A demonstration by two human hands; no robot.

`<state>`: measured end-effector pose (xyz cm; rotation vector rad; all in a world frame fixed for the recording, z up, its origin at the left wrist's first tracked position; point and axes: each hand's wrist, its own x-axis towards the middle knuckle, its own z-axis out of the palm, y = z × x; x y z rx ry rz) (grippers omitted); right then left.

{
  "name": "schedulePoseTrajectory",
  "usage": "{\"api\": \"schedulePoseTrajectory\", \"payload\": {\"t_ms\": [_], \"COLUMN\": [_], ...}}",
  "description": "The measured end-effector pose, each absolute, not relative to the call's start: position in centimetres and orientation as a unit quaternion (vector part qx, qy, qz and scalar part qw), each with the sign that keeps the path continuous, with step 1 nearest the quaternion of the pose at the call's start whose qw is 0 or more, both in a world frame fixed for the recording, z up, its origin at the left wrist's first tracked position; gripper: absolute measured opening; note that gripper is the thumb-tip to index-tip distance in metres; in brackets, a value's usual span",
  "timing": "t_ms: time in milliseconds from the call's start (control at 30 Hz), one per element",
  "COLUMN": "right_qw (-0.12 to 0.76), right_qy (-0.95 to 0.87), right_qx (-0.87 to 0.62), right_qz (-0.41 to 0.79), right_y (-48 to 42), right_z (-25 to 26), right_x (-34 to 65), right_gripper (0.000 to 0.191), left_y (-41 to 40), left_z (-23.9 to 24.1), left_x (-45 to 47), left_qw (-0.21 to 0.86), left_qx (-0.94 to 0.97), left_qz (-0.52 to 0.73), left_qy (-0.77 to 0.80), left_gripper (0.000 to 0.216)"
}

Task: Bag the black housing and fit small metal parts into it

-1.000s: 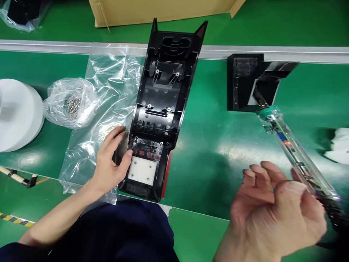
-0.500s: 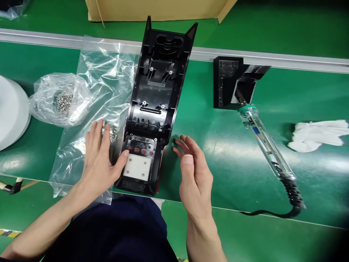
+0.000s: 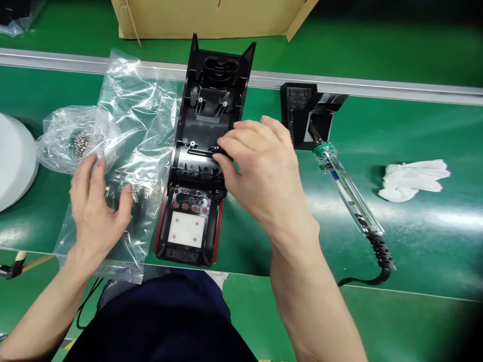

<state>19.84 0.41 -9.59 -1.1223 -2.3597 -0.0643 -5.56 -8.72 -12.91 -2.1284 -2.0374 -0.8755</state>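
A long black plastic housing (image 3: 206, 133) lies on the bench with its hollow side up. It has posts and ribs inside, red dots and a white plate (image 3: 186, 229) with screws at its near end. My right hand (image 3: 260, 166) is over the housing's right edge, thumb and forefinger curled close together at a small post; anything between them is too small to make out. My left hand (image 3: 96, 206) is open, fingers spread above a clear plastic bag (image 3: 139, 130) left of the housing. Its fingertips are close to a crumpled bag (image 3: 56, 136) of small metal parts (image 3: 82, 145).
To the right, a soldering iron (image 3: 350, 193) with a clear handle rests in a black stand (image 3: 298, 113), its cable trailing to the bench edge. A white glove (image 3: 413, 178) lies farther right. A white round container (image 3: 15, 161) is at far left, a cardboard box (image 3: 211, 20) at the back.
My right hand has moved up and left from beside the housing onto its middle, fingers closing. My left hand has moved left off the housing's edge towards the bag of metal parts.
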Motion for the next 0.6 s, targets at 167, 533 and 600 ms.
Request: {"api": "schedulePoseTrajectory", "payload": {"t_ms": [167,533,600], "right_qw": [0.237,0.227,0.212], "right_qy": [-0.898,-0.901,-0.908], "right_qx": [-0.367,-0.369,-0.359], "right_qz": [-0.044,0.019,-0.04], "right_y": [2.2,3.3,3.1], "right_z": [-10.9,-10.2,-10.6], "right_x": [19.7,19.3,19.3], "right_gripper": [0.029,0.022,0.022], "left_y": [-9.1,-7.7,-7.8], "left_z": [-13.3,-14.2,-14.3], "left_x": [-7.7,-8.1,-7.9], "left_qw": [0.082,0.088,0.111], "left_qx": [-0.688,-0.686,-0.691], "left_qz": [-0.233,-0.197,-0.214], "left_qy": [-0.683,-0.694,-0.682], "left_gripper": [0.07,0.057,0.055]}}
